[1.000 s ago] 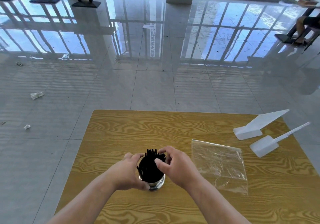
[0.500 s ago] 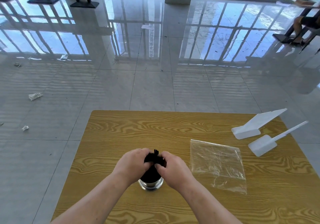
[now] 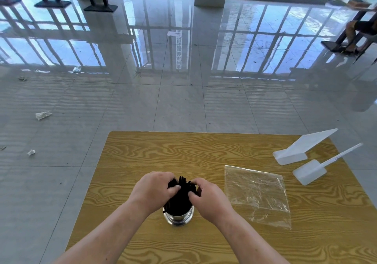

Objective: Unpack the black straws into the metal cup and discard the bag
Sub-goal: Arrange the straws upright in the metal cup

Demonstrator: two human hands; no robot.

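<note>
A bundle of black straws (image 3: pixel 180 199) stands upright in a shiny metal cup (image 3: pixel 178 218) near the middle of the wooden table (image 3: pixel 183 153). My left hand (image 3: pixel 156 188) presses on the bundle's top from the left, and my right hand (image 3: pixel 210 198) squeezes it from the right, so both hands gather the straw tips together. The cup's upper rim is partly hidden by my hands. An empty clear plastic bag (image 3: pixel 258 194) lies flat on the table to the right of the cup, untouched.
Two white plastic sign holders (image 3: pixel 295 151) (image 3: pixel 310 171) sit at the table's far right corner. Crumpled paper scraps (image 3: pixel 42 115) lie on the glossy tile floor to the left. A seated person's legs (image 3: pixel 359 35) show at the far right.
My hands closed in from around the cup's rim onto the straw tops, bunching the spread straws into a tight bundle. The bag has not moved.
</note>
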